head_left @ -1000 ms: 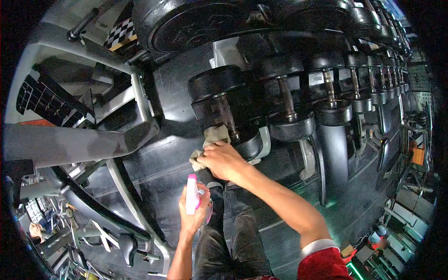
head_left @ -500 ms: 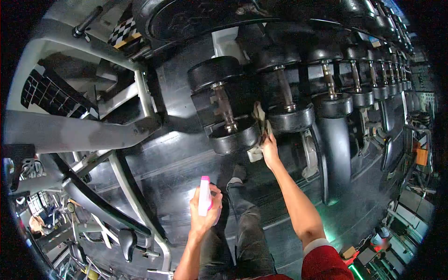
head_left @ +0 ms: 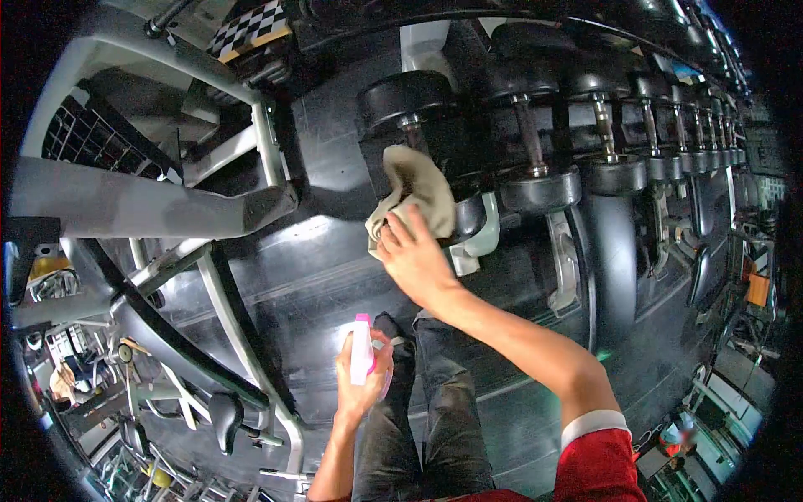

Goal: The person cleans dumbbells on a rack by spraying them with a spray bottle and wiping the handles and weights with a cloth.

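Observation:
My left hand [head_left: 361, 376] is wrapped round a white spray bottle [head_left: 362, 351] with a pink top, low in front of my legs. My right hand [head_left: 411, 255] presses a beige cloth [head_left: 422, 188] over the front head of the nearest black dumbbell [head_left: 403, 96]. The cloth hides most of that head and part of the metal handle. Right of it stands another dumbbell [head_left: 541, 191] on the rack, its handle bare.
More dumbbells [head_left: 617, 176] run along the rack to the right. A grey machine frame [head_left: 142, 205] fills the left side, with a black seat [head_left: 226, 422] below. A person [head_left: 673, 435] is at the lower right edge.
My right hand has moved left with the cloth, from between the two nearest dumbbells onto the nearest one's front head. The view has shifted slightly; my left hand still holds the bottle.

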A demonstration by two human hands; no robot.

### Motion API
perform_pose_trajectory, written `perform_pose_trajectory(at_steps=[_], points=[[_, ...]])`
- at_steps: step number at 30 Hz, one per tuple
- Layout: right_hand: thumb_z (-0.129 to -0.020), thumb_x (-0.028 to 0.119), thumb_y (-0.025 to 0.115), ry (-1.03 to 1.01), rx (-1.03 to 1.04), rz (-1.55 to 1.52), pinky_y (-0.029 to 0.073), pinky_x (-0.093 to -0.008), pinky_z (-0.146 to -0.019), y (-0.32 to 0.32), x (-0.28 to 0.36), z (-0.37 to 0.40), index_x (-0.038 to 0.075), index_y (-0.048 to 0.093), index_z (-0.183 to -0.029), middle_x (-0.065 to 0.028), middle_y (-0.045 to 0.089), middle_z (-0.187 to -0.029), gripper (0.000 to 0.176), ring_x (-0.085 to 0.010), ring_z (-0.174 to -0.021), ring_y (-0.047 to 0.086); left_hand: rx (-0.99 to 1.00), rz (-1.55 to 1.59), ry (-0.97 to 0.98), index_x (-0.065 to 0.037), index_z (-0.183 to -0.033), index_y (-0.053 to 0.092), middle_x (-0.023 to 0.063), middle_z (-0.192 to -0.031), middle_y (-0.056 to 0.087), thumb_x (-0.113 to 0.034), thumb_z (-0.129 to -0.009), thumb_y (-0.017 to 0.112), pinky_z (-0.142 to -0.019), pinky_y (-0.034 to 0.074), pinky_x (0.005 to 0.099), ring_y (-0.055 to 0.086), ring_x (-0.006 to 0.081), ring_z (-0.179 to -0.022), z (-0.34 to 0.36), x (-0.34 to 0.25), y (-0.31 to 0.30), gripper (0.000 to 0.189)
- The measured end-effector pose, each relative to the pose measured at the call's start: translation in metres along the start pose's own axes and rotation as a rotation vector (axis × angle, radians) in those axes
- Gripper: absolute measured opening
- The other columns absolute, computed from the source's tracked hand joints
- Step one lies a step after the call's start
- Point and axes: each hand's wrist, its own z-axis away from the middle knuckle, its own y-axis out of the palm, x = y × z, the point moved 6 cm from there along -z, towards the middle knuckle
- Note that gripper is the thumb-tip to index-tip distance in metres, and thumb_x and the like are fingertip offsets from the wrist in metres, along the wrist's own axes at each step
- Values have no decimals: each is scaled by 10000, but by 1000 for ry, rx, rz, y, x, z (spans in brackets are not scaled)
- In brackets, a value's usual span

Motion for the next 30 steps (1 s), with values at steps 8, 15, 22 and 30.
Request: perform_pose_trajectory(at_steps=[8,15,22,30], points=[[-850,217,500,-130,574,390,215,-493,-1061,87,49,-39,81,620,-1152,-73,548,-1272,352,-260,-1218,466,-7,-116,22,-15,-923,549,58,-846,601,18,-767,572,-580,456,242,558,87,-603,6,-17,-2,161],[-740,137,556,-56,-252,-283,332,-374,-1048,-6,-25,34,147,642,-1065,-49,595,-1147,336,-235,-1222,450,-46,-72,110,-35,-898,561,16,-615,574,-40,-793,626,-519,439,228,545,75,-543,5,-5,-10,124],[-870,52,487,1050,-410,-1094,490,-368,-797,66,-118,110,-14,507,-1178,-209,603,-1050,316,-339,-940,597,-24,-58,85,-33,-914,543,28,-616,586,-45,-802,625,-517,445,233,563,83,-541,2,-6,-10,139],[-925,135,398,388,-752,-2881,513,-389,-674,241,-58,79,58,492,-1056,-112,586,-876,179,-230,-751,582,4,-95,101,-30,-921,550,22,-600,578,-46,-792,614,-528,441,229,560,82,-546,5,15,-11,145]])
